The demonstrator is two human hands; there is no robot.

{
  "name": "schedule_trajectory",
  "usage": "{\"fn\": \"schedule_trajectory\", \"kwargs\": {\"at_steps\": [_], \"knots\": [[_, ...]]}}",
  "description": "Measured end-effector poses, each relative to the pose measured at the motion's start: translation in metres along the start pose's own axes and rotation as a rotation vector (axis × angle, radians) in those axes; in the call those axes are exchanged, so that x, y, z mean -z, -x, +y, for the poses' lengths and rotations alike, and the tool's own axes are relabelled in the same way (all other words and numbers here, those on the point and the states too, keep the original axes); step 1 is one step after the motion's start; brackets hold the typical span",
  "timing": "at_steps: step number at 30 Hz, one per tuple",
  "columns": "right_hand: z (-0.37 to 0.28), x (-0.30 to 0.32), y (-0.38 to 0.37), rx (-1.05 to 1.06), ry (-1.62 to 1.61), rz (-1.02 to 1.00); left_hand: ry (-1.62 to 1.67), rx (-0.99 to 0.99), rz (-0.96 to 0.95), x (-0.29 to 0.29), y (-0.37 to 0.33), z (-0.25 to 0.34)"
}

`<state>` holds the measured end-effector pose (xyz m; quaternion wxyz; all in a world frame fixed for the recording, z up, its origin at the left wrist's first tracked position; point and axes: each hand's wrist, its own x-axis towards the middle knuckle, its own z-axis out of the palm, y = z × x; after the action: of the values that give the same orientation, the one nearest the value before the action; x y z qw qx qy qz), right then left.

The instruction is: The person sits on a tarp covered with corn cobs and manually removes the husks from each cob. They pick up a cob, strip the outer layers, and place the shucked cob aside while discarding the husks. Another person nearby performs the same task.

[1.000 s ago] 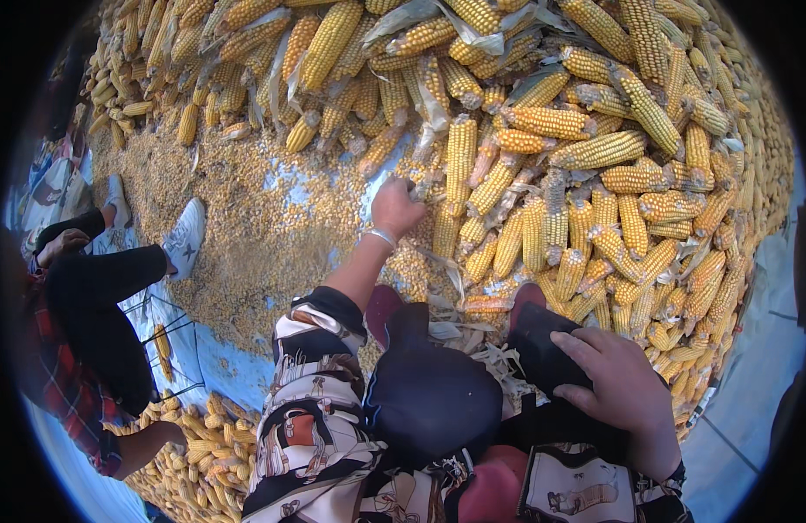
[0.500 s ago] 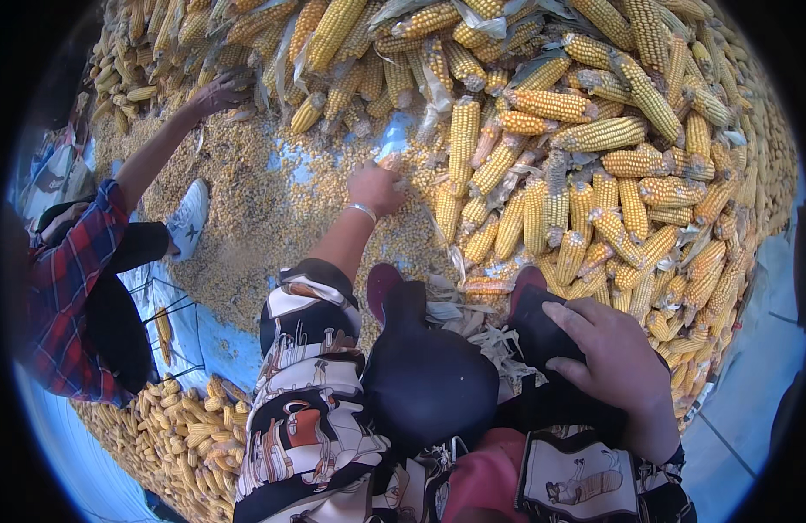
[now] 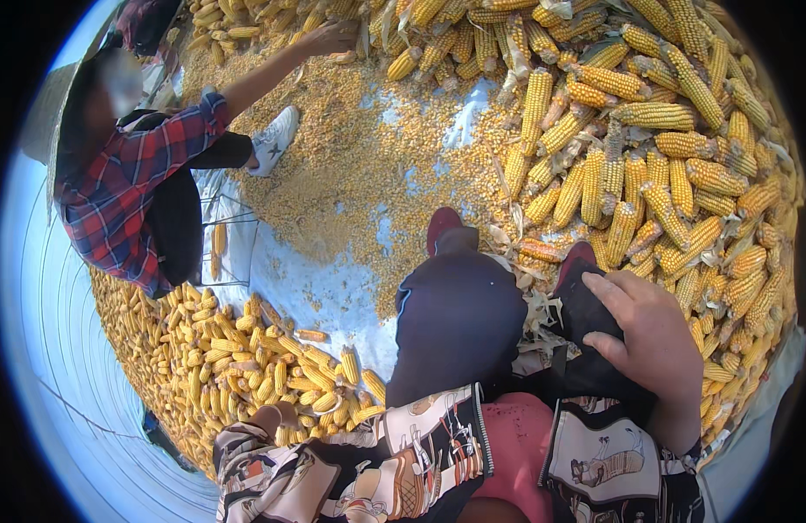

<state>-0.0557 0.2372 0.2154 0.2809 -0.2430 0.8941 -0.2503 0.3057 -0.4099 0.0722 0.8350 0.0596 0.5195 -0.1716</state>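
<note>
A pale blue ground sheet [image 3: 302,301] carries the corn. A large heap of yellow and orange corn ears [image 3: 654,115] lies toward its far and right edges, the ears piled at mixed angles. A second pile of ears [image 3: 281,375] lies toward the near left corner, a few ears lying loose at its inner side. Between the two, loose kernels [image 3: 324,166] are spread in a layer, thick toward the far edge and thinner toward the near one, with patches of bare sheet showing.

The left hand [image 3: 270,417] is over the second pile, beyond the cuff of a patterned sleeve. It is partly hidden; whether its fingers are spread or pressed together, or hold an ear, cannot be told.

The right hand [image 3: 642,329] rests on the dark trousers at the right knee. The thumb stands apart from the forefinger, both extended; nothing is seen in its grasp. The large heap is just beside it. Pale husks [image 3: 540,315] lie between the legs.

Toward the left edge a co-worker in a plaid shirt [image 3: 128,183] extends an arm toward the far edge. The co-worker's hand [image 3: 329,39] is near the far ears; its grip cannot be told.
</note>
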Motion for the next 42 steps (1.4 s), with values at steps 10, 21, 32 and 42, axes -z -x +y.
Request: {"fn": "schedule_trajectory", "kwargs": {"at_steps": [10,21,32,42], "knots": [[0.008,-0.005,-0.004,-0.009,-0.027,0.022,1.343,-0.880,1.381,0.603,0.087,0.206],[0.021,0.010,-0.012,-0.170,-0.043,-0.086,1.679,-1.156,0.789,0.678,0.119,0.237],[0.012,0.004,-0.021,-0.081,-0.027,-0.072,0.861,-0.727,1.141,0.633,0.055,0.264],[0.006,-0.002,0.004,-0.178,-0.088,-0.122,1.836,-1.484,0.041,0.537,0.064,0.207]]}}
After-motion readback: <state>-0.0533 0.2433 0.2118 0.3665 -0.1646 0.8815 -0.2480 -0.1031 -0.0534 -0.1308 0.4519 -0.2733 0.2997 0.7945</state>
